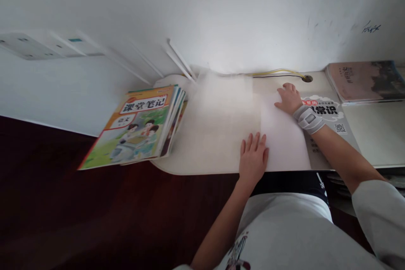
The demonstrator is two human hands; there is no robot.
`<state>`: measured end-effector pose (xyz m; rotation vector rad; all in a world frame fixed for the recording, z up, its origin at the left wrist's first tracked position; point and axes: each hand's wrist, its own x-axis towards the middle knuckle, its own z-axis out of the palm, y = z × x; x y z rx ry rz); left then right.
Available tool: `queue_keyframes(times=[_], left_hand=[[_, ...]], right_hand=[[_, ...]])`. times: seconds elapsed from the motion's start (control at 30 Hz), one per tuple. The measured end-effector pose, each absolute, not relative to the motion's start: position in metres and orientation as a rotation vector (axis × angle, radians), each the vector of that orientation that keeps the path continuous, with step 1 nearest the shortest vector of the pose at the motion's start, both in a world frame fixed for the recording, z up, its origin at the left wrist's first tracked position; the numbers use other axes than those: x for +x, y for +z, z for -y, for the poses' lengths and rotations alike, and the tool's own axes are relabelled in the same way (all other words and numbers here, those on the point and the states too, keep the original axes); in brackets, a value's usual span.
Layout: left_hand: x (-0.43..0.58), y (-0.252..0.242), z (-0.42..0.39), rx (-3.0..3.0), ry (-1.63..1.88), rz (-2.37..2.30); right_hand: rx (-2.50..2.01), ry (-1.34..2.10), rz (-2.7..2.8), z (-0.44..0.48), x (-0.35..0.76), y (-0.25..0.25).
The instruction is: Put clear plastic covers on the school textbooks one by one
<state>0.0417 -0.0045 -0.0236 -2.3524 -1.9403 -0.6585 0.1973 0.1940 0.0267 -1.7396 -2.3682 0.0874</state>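
1 left hand (253, 156) and 1 right hand (290, 99), both unclenched, overlap 1 pale sheet (283, 141).

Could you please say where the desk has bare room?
Toward the front, the desk looks free between the colourful books and the left hand, and right of the grey book, in front of the brownish books. It is crowded around the white sheet and right hand.
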Motion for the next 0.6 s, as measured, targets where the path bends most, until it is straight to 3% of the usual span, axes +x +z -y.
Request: queue_keyframes(times=[0.6], left_hand=[[0.031, -0.029, 0.015, -2.439, -0.784, 2.013]], right_hand=[[-1.770, 0.121, 2.315, -0.198, 0.187, 0.026]])
